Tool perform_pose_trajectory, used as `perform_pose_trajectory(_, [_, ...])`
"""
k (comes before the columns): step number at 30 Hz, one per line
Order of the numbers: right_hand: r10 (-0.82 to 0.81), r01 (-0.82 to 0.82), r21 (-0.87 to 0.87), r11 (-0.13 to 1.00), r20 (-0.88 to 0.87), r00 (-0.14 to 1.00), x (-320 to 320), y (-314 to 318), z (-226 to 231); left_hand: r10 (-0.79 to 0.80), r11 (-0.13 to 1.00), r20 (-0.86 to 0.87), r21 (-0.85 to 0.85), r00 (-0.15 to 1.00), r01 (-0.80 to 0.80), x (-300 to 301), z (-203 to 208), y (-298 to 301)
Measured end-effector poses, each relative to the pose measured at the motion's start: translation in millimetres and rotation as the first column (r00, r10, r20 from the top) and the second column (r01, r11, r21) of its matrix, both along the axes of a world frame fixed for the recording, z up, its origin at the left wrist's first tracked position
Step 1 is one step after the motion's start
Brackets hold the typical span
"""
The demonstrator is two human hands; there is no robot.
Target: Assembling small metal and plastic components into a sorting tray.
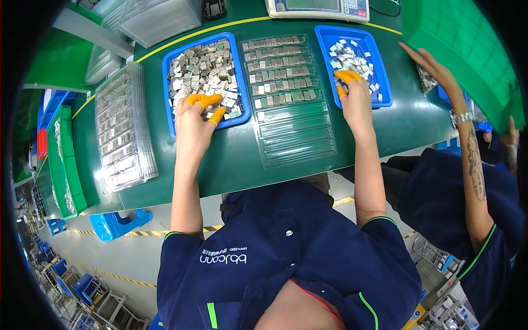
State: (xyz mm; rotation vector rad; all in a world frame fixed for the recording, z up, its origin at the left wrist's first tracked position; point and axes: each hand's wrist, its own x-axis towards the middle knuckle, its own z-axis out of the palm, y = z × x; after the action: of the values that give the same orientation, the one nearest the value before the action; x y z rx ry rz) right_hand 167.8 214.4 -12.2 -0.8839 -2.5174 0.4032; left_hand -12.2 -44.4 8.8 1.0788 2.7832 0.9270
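My left hand [197, 118], with yellow finger covers on its fingertips, reaches over the near part of a blue tray [171, 118] heaped with small silvery block-shaped metal parts [201, 69]. Its thumb and index finger stand apart, and no part shows between them. Over a second blue tray [383, 82] my right hand [355, 96] bends its covered fingers down at the left side, thumb apart from them, beside small white parts [352, 58], some with thin wires. Between the trays lies a clear ribbed plastic blister tray [294, 132], its far rows filled with metal parts and its near rows bare.
To the left stand a stack of filled clear trays [124, 129] and a green bin [77, 190]. Clear boxes [159, 22] and a weighing scale [319, 6] line the back. At the right, another person's hand [432, 63] is by a tilted green crate [462, 49].
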Motion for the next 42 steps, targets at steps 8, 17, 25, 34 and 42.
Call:
perform_pose_trajectory(8, [-0.006,0.009,-0.041,0.999,0.060,0.998,2.2,24.5,-7.8,-0.093,0.987,-0.077,-0.138,0.993,0.081,-6.0,2.2,5.7])
perform_pose_trajectory(17, [-0.204,0.182,-0.122,0.976,-0.209,0.956,8.1,3.8,20.5,-0.116,0.970,-0.089,-0.224,0.989,0.094,-3.2,6.6,9.3])
perform_pose_trajectory(25, [-0.261,0.024,-0.487,0.873,-0.424,0.867,29.1,2.7,11.4,-0.253,0.950,-0.125,-0.221,0.959,0.222,-7.0,9.4,9.3])
perform_pose_trajectory(34, [-0.369,-0.071,-0.639,0.766,-0.527,0.766,29.0,-17.2,23.1,-0.017,0.991,0.209,-0.123,0.978,0.044,3.1,18.8,15.2])
perform_pose_trajectory(42, [-0.100,-0.368,-0.620,0.693,-0.587,0.803,-7.2,-85.1,33.3,-0.359,0.793,0.797,0.535,0.485,-0.292,37.3,20.7,22.6])
